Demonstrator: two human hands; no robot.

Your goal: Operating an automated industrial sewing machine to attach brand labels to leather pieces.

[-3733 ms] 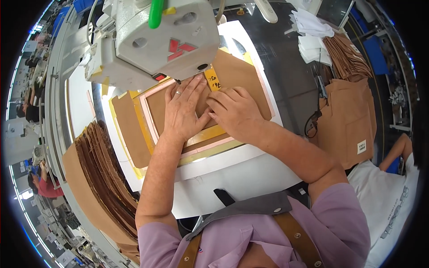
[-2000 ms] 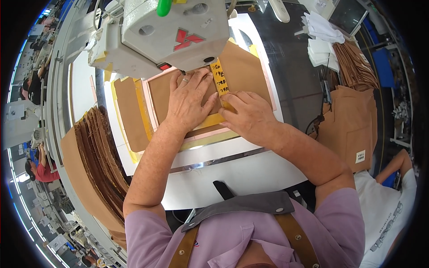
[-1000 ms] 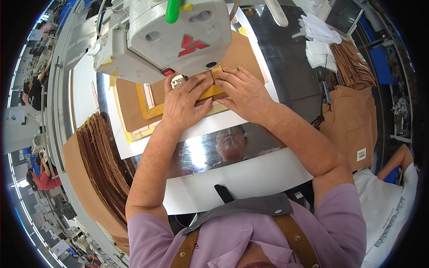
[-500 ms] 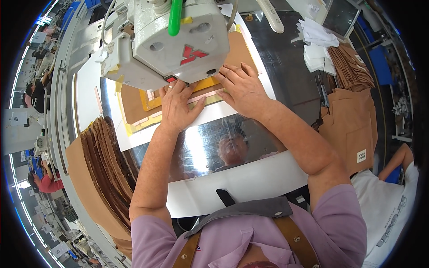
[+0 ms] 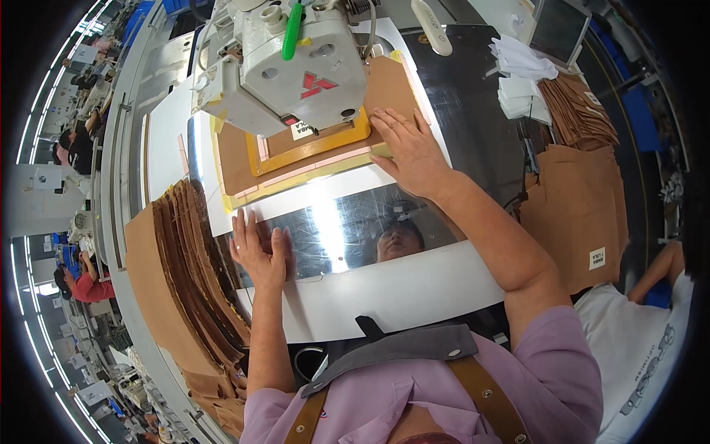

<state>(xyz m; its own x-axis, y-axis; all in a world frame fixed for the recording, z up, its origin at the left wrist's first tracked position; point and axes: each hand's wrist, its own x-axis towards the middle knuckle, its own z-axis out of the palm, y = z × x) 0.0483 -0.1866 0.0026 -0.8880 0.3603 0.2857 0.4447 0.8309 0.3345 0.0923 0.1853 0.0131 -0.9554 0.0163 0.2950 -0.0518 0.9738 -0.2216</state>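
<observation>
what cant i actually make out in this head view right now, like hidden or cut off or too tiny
All in the head view:
The far side of the yellow flat rectangular frame: hidden by the pale grey machine head.
Whether the left hand's palm touches the shiny metal plate: the hand covers it.
The rest of the person in a white shirt: cut off by the dark rim.
</observation>
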